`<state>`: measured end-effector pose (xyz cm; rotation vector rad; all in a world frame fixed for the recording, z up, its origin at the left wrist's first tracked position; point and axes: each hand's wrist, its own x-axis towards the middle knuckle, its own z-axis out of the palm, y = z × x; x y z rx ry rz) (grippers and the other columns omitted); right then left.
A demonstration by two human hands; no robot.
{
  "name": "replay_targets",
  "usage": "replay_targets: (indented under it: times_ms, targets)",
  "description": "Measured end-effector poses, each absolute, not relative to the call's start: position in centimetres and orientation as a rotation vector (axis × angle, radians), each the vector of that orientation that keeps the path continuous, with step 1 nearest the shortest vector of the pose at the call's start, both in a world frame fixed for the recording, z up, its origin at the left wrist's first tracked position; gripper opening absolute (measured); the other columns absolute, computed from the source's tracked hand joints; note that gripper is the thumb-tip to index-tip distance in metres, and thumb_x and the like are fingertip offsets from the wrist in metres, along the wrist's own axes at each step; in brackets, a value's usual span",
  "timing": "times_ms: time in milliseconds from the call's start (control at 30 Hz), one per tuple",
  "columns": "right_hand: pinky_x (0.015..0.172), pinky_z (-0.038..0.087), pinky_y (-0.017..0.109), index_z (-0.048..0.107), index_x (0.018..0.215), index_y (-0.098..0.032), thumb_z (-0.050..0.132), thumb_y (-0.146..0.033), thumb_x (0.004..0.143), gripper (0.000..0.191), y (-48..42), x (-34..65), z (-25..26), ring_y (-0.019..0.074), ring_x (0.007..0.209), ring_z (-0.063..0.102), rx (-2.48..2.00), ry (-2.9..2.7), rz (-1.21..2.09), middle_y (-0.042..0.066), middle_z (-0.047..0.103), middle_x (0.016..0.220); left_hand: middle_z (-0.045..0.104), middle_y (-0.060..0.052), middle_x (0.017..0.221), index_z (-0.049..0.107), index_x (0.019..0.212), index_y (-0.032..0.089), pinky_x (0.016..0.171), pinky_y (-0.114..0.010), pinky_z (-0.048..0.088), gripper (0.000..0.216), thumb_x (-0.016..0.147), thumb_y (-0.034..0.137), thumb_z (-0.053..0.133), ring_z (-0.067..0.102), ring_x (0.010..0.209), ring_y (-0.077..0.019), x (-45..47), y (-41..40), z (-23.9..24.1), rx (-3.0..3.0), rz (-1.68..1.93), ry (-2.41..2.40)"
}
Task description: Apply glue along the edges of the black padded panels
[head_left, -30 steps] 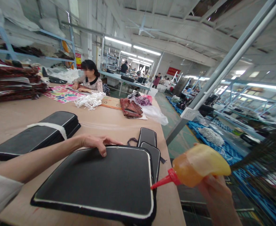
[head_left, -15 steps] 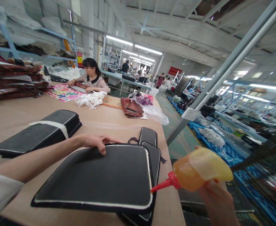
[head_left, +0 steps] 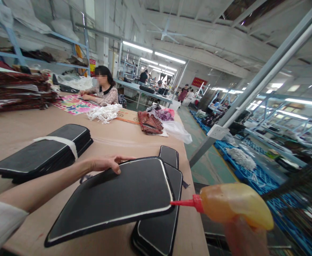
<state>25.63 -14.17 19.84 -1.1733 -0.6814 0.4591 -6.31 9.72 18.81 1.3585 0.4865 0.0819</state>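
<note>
My left hand point(head_left: 108, 164) grips the far edge of a black rounded panel point(head_left: 113, 193), thumb on top and fingers over the edge. Along the panel's border runs a pale line. The panel is tilted above a stack of similar black panels point(head_left: 158, 227), partly hiding it. In my right hand point(head_left: 245, 234) is a squeeze bottle point(head_left: 233, 202) of amber liquid, lying on its side. Its red nozzle tip meets the panel's right edge near the corner. My right fingers are partly hidden behind the bottle.
A strapped bundle of black panels point(head_left: 41, 149) lies on the left of the table point(head_left: 108, 140). White strips point(head_left: 104, 113) and folded reddish material point(head_left: 150, 122) lie farther back, near a seated person point(head_left: 106, 92). A slanting metal post point(head_left: 233, 113) stands beyond the right edge.
The panel has turned and tilted, its near-left corner shifting down and right, uncovering more of the stack. The bottle has swung nearly level, its nozzle still at the panel's right edge.
</note>
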Motion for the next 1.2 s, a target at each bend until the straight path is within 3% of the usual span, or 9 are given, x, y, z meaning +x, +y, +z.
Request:
replay_targets:
  times_ms: [67, 133, 233, 300, 400, 600, 833, 1100, 1200]
  targets:
    - [0.072, 0.049, 0.019, 0.058, 0.103, -0.023, 0.072, -0.033, 0.061, 0.045, -14.2, 25.2, 19.4, 0.0139, 0.08, 0.058, -1.201, -0.6, 0.393, 0.0, 0.063, 0.091, 0.054, 0.001, 0.124, 0.031, 0.136, 0.027, 0.087, -0.03, 0.044, 0.089, 0.052, 0.017, 0.059, 0.047, 0.115, -0.0263, -6.3, 9.8, 18.2, 1.332, 0.112, 0.498]
    - [0.075, 0.049, 0.02, 0.054, 0.111, -0.024, 0.072, -0.033, 0.063, 0.052, -14.3, 25.1, 18.6, 0.0155, 0.091, 0.057, -1.207, -0.556, 0.321, 0.001, 0.061, 0.104, 0.054, 0.0, 0.125, 0.031, 0.136, 0.027, 0.088, -0.031, 0.044, 0.09, 0.051, 0.016, 0.06, 0.047, 0.115, -0.0267, -6.4, 9.9, 17.8, 1.307, 0.144, 0.518]
    - [0.073, 0.055, 0.035, 0.053, 0.113, -0.027, 0.076, -0.032, 0.06, 0.057, -14.3, 25.3, 16.9, 0.0244, 0.095, 0.057, -1.212, -0.53, 0.281, 0.002, 0.062, 0.1, 0.053, 0.0, 0.126, 0.032, 0.135, 0.027, 0.088, -0.031, 0.044, 0.088, 0.052, 0.016, 0.06, 0.047, 0.115, -0.0268, -6.5, 9.8, 17.3, 1.282, 0.186, 0.551]
    - [0.072, 0.055, 0.042, 0.058, 0.104, -0.024, 0.078, -0.03, 0.058, 0.051, -14.3, 25.5, 15.9, 0.0286, 0.093, 0.058, -1.246, -0.546, 0.255, 0.004, 0.063, 0.094, 0.052, 0.0, 0.128, 0.033, 0.135, 0.028, 0.088, -0.031, 0.044, 0.087, 0.053, 0.016, 0.059, 0.047, 0.116, -0.0262, -6.5, 9.7, 17.0, 1.268, 0.215, 0.571]
    - [0.073, 0.055, 0.044, 0.06, 0.099, -0.023, 0.077, -0.026, 0.058, 0.045, -13.9, 25.5, 15.1, 0.0299, 0.096, 0.057, -1.268, -0.572, 0.19, 0.004, 0.063, 0.095, 0.051, 0.0, 0.129, 0.033, 0.135, 0.027, 0.089, -0.031, 0.044, 0.087, 0.053, 0.016, 0.059, 0.046, 0.117, -0.0261, -6.5, 9.4, 16.6, 1.237, 0.257, 0.59]
    - [0.084, 0.05, 0.045, 0.049, 0.118, -0.031, 0.071, -0.024, 0.065, 0.058, -13.1, 24.5, 16.2, 0.0287, 0.115, 0.045, -1.21, -0.615, 0.142, 0.0, 0.051, 0.123, 0.046, -0.002, 0.133, 0.03, 0.136, 0.026, 0.091, -0.032, 0.043, 0.089, 0.052, 0.015, 0.059, 0.043, 0.12, -0.0268, -6.1, 9.0, 15.8, 1.174, 0.317, 0.584]
    - [0.082, 0.051, 0.045, 0.052, 0.114, -0.027, 0.074, -0.024, 0.062, 0.056, -12.7, 23.0, 17.0, 0.0308, 0.111, 0.048, -1.198, -0.652, 0.124, 0.002, 0.053, 0.121, 0.048, -0.006, 0.131, 0.023, 0.139, 0.023, 0.091, -0.036, 0.043, 0.093, 0.054, 0.014, 0.06, 0.049, 0.114, -0.0268, -5.4, 8.7, 15.1, 1.1, 0.344, 0.571]
    - [0.08, 0.051, 0.044, 0.048, 0.118, -0.019, 0.074, -0.027, 0.063, 0.062, -11.9, 23.2, 16.3, 0.0292, 0.109, 0.049, -1.119, -0.554, 0.132, 0.008, 0.051, 0.123, 0.055, -0.004, 0.123, 0.03, 0.136, 0.026, 0.086, -0.036, 0.046, 0.087, 0.056, 0.015, 0.061, 0.055, 0.106, -0.0269, -4.6, 8.5, 14.7, 1.048, 0.362, 0.574]
    - [0.075, 0.053, 0.034, 0.052, 0.113, -0.018, 0.076, -0.026, 0.06, 0.059, -12.0, 23.3, 15.8, 0.0263, 0.109, 0.049, -1.14, -0.459, 0.149, 0.007, 0.052, 0.121, 0.055, -0.004, 0.124, 0.03, 0.136, 0.026, 0.084, -0.036, 0.048, 0.085, 0.057, 0.014, 0.06, 0.055, 0.106, -0.0276, -4.4, 8.4, 14.7, 1.053, 0.378, 0.585]
